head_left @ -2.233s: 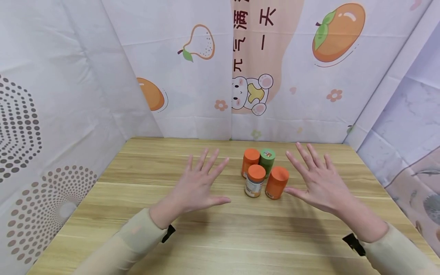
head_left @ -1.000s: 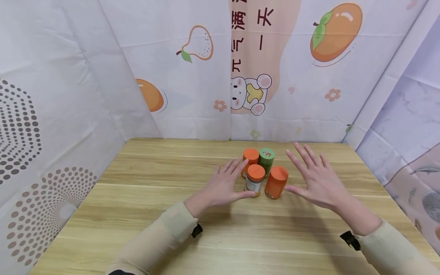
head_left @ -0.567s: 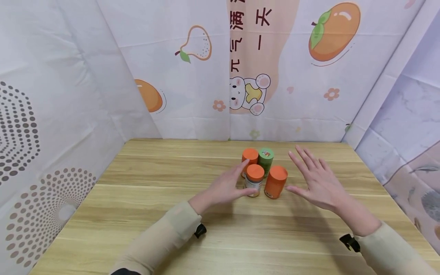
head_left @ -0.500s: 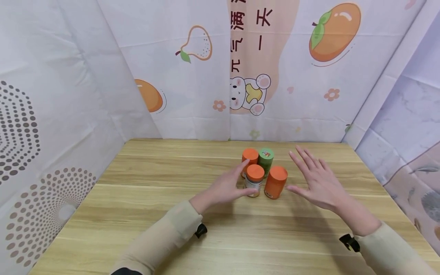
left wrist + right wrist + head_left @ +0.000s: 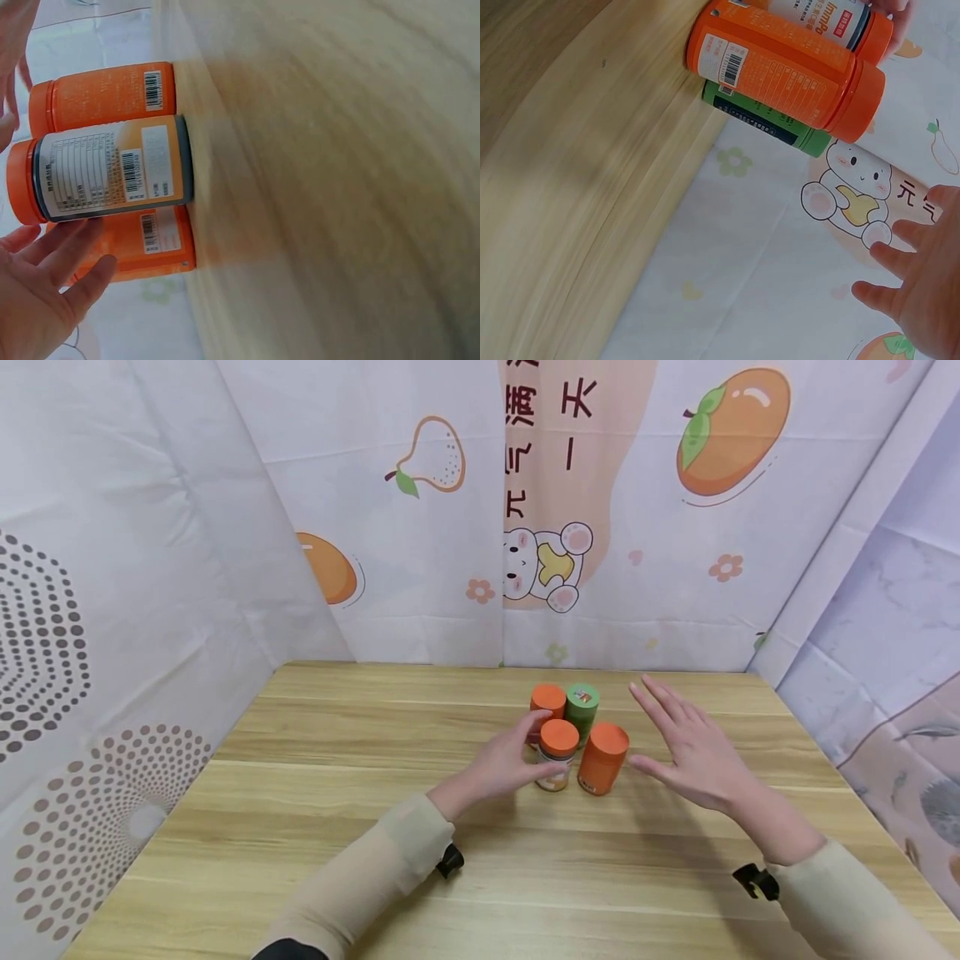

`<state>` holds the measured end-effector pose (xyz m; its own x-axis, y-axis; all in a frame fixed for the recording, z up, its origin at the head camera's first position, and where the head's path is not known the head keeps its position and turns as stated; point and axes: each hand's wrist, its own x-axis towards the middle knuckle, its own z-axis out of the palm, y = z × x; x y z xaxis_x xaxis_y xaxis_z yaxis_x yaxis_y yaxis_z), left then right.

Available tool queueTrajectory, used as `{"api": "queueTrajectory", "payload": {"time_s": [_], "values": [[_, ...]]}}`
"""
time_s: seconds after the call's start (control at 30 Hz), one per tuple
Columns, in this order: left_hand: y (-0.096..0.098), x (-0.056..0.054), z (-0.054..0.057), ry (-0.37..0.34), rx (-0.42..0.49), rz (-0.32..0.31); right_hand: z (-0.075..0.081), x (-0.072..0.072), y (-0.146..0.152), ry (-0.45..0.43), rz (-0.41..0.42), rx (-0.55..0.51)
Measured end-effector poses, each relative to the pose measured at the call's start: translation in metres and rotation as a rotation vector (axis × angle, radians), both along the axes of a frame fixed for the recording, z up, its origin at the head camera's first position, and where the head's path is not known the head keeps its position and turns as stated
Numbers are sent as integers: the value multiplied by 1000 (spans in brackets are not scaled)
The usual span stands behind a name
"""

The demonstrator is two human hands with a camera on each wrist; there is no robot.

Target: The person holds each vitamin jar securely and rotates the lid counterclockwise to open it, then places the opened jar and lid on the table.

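Observation:
In the head view my left hand [image 5: 498, 768] is around the left side of a white-labelled jar [image 5: 555, 772] with an orange lid. Its thumb lies in front and its fingers reach behind. Extended fingers [image 5: 82, 289] show beside this jar in the left wrist view; firm contact cannot be told. A rear orange jar [image 5: 548, 697] is partly hidden by the fingers, with a green jar [image 5: 582, 697] next to it. My right hand [image 5: 701, 764] hovers with straight fingers, just right of the front orange jar [image 5: 603, 762], holding nothing. All the jars stand upright.
The jars stand close together on a wood-grain table [image 5: 375, 718]. A printed white curtain [image 5: 420, 552] hangs behind the table's back edge, and more cloth [image 5: 135, 568] hangs on the left side.
My left hand has moved right from bare table to the white-labelled jar, its fingers drawing together. My right hand's fingers have come slightly closer together. The jars have stayed in place.

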<state>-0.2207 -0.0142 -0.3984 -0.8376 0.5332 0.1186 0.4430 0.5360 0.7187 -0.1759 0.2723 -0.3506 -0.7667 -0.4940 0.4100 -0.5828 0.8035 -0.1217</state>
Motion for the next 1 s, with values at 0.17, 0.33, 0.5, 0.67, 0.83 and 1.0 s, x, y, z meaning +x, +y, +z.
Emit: {"api": "queueTrajectory", "payload": {"time_s": [0.17, 0.33, 0.5, 0.67, 0.83, 1.0], "values": [[3, -2, -3, 0, 44, 3, -2, -3, 0, -10, 13, -30], [6, -5, -7, -12, 57, -16, -4, -6, 1, -29, 22, -64], [8, -9, -10, -34, 73, -34, -6, -9, -1, -51, 36, -108], [10, -12, -15, -74, 108, -64, -5, -11, -4, -66, 38, -131], [12, -13, -19, -102, 95, -78, -6, -13, -7, -87, 36, -140], [14, -14, -20, -132, 71, -65, -5, -18, -9, -119, 58, -160]]}}
